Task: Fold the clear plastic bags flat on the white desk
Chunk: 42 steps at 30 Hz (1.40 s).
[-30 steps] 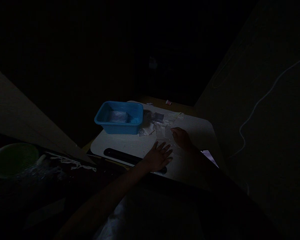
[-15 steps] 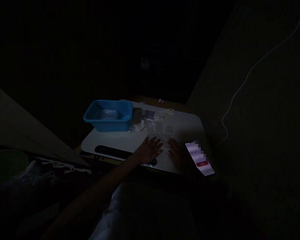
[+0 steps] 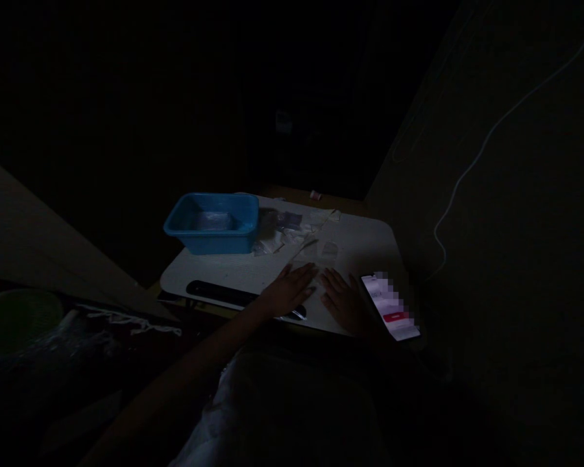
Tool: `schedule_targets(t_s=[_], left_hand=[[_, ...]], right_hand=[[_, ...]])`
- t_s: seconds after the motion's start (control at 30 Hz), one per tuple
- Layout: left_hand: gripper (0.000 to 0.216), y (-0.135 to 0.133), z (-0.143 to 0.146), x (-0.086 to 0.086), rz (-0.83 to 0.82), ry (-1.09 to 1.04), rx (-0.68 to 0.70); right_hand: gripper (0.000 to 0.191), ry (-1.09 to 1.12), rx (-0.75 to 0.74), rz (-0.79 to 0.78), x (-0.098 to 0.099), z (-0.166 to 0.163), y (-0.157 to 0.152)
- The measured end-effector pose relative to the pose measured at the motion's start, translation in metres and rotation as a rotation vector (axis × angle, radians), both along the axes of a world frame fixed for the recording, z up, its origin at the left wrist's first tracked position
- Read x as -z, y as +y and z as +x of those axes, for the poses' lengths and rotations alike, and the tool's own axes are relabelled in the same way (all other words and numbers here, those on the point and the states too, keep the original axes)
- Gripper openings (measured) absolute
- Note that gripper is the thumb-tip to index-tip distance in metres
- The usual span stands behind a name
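My left hand (image 3: 290, 290) lies palm down near the front edge of the small white table (image 3: 365, 243), its fingers stretched out. Close beside it on the right, my right hand (image 3: 339, 299) also rests flat with the fingers extended. Just beyond the fingertips lies a thin, clear plastic piece (image 3: 329, 251), perhaps a bag; the dim light hides its full outline. The fingers seem to press on its near part. Several crumpled clear plastic packets (image 3: 272, 241) lie farther back.
A blue plastic basin (image 3: 219, 244) holding a clear plastic-looking pack (image 3: 214, 221) stands at the table's left. A lit phone (image 3: 392, 311) sits at the right edge. A black slot (image 3: 219, 293) runs along the front. A white cable (image 3: 486, 139) hangs on the right wall.
My right hand has slid slightly left, closer to my left hand. The clear plastic in front of the fingertips has shifted and partly folded. The basin and phone stay in place.
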<state>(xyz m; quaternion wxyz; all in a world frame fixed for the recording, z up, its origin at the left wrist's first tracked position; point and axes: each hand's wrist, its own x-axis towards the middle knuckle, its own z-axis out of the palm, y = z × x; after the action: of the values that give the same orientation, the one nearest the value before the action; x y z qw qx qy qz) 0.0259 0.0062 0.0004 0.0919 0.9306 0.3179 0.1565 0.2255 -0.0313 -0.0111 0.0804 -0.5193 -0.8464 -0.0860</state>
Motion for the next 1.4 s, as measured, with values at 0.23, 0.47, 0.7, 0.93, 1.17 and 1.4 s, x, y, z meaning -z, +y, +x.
schedule_targets(t_s=[0.23, 0.47, 0.7, 0.93, 1.17, 1.4], left_hand=[[0.047, 0.002, 0.000, 0.001, 0.061, -0.105, -0.021], [0.044, 0.002, 0.002, 0.006, 0.099, -0.065, -0.124], [0.042, 0.002, 0.002, 0.007, 0.117, -0.024, -0.147], [0.046, 0.000, 0.003, 0.004, 0.125, 0.058, -0.130], [0.048, -0.001, 0.004, 0.001, 0.114, 0.137, -0.124], [0.048, 0.000, 0.004, 0.004, 0.094, 0.116, -0.122]], right_hand=[[0.045, 0.000, -0.004, -0.006, -0.003, -0.001, 0.000], [0.044, 0.025, -0.006, -0.028, -0.008, -0.006, 0.004], [0.045, 0.045, -0.064, -0.056, -0.005, -0.015, 0.013], [0.047, 0.057, -0.082, -0.052, -0.002, -0.014, 0.012], [0.047, 0.028, -0.069, -0.036, 0.000, -0.013, 0.013], [0.052, -0.002, 0.128, 0.073, 0.005, 0.005, 0.001]])
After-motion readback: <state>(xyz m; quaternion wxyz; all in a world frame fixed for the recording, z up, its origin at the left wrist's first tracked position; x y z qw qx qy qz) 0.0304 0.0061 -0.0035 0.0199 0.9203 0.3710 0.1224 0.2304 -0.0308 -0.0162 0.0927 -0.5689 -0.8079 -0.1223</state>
